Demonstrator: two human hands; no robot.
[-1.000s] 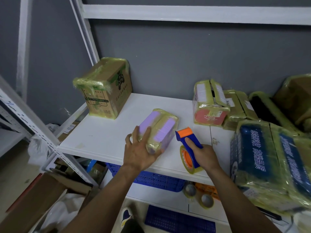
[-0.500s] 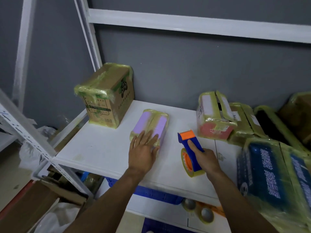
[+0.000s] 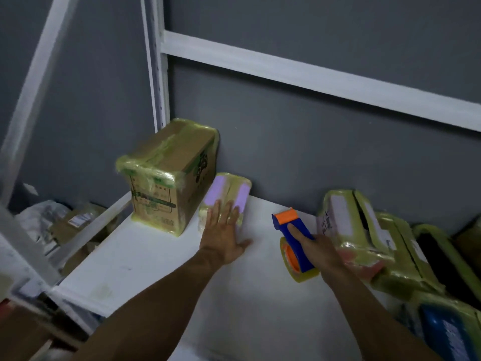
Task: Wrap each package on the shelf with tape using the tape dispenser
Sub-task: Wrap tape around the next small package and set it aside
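Purple package: lies at the back of the white shelf, by the grey wall and just beside the cardboard box; yellowish tape already covers it.
Left hand: fingers straight and spread flat on the package's near end, thumb out over the shelf board; it presses and clasps nothing.
Right hand: wrapped round the blue handle of the tape dispenser, forefinger laid along the top; the tape roll hangs low over the board, and I cannot tell whether it touches.
Neighbours: taped packages crowd the right, the labelled package just behind the right hand.
Step, as judged: this package looks finished and is being parked; another comes next.
Risk, skewing: an off-centre push could twist the package against the box.
Risk, shoving: too hard a push could move the box towards the shelf's left edge.
Risk, sticking: a loose tape end, too blurred to see, could catch the board or the labelled package.
Risk, knocking: lifting the dispenser carelessly could bump the stack alongside.
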